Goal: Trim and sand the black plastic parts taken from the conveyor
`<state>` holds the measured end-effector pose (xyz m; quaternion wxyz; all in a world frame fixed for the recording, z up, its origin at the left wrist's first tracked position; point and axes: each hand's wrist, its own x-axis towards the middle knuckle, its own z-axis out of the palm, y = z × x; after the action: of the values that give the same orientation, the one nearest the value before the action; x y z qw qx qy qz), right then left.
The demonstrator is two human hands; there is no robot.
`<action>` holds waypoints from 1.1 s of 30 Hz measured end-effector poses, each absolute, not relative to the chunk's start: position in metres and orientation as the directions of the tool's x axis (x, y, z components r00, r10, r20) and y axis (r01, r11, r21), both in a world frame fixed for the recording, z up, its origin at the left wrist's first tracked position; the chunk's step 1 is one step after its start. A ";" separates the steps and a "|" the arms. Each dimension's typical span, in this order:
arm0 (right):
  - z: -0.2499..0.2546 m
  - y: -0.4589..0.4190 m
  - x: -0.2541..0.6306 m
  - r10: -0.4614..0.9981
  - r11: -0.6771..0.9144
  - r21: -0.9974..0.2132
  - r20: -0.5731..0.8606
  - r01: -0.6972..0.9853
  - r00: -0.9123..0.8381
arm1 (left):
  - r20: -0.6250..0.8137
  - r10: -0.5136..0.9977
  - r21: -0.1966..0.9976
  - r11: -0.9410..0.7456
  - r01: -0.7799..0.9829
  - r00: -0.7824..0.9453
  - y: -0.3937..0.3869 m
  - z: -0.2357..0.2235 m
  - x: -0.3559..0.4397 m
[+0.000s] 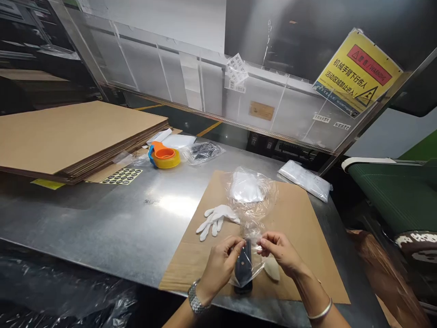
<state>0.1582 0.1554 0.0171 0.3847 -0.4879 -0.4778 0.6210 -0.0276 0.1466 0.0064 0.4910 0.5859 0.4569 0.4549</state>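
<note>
A clear plastic bag (256, 265) is pinched at one edge by my left hand (218, 263) and at another by my right hand (282, 253). Below my fingers lies a long black object with rounded ends (243, 269), seen partly through the film; whether it is inside the bag or under it I cannot tell. Both are over a flat cardboard sheet (293, 218). To the left, a white glove (218, 217) rests on the sheet. Past my hands is more clear film (273, 191) with white material (246, 187) in it. Something whitish (272, 269) shows beside my right hand.
The metal table (136, 228) carries a cardboard stack (85, 136) at left, a tape dispenser (165, 157), a sticker sheet (123, 176) and a bag with dark contents (205, 151). A white plastic packet (305, 179) lies back right. Transparent panels (211, 91) stand behind; a green conveyor (396, 196) is at right.
</note>
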 end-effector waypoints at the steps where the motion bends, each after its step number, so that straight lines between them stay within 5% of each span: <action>1: 0.016 0.153 0.156 0.944 -0.241 -0.971 -0.238 0.015 -0.227 | 0.083 0.982 0.989 -0.101 0.105 0.168 0.145 0.005 -0.030; 8: 0.014 0.136 0.136 0.977 -0.125 -0.969 -0.158 0.213 -0.146 | 0.100 0.979 0.984 -0.071 0.161 -0.179 0.123 -0.015 -0.034; 15: 0.021 0.107 0.115 0.982 0.067 -0.870 -0.030 0.489 -0.188 | -0.012 0.994 1.000 0.012 0.001 0.110 0.103 -0.006 -0.020; 19: 0.018 0.103 0.112 0.975 0.129 -0.826 0.006 0.548 -0.221 | -0.005 1.000 1.000 0.005 -0.005 -0.011 0.102 -0.015 -0.020; 25: 0.022 0.108 0.102 0.950 0.306 -0.709 0.188 0.635 -0.249 | 0.300 0.907 0.934 -0.216 0.285 -0.294 0.095 -0.029 -0.030; 29: 0.027 0.110 0.094 0.914 0.401 -0.632 0.226 0.663 -0.337 | 0.591 0.792 0.713 -0.422 0.560 -0.156 0.106 -0.031 -0.044; 33: 0.017 0.111 0.101 0.961 0.276 -0.601 0.193 0.750 -0.199 | 0.619 0.781 0.584 -0.393 0.711 -0.077 0.122 -0.045 -0.059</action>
<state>0.1008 0.1113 0.0167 0.2743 -0.5703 -0.7502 0.1919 -0.0586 0.1216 -0.0447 0.0365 0.6784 0.5498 0.4860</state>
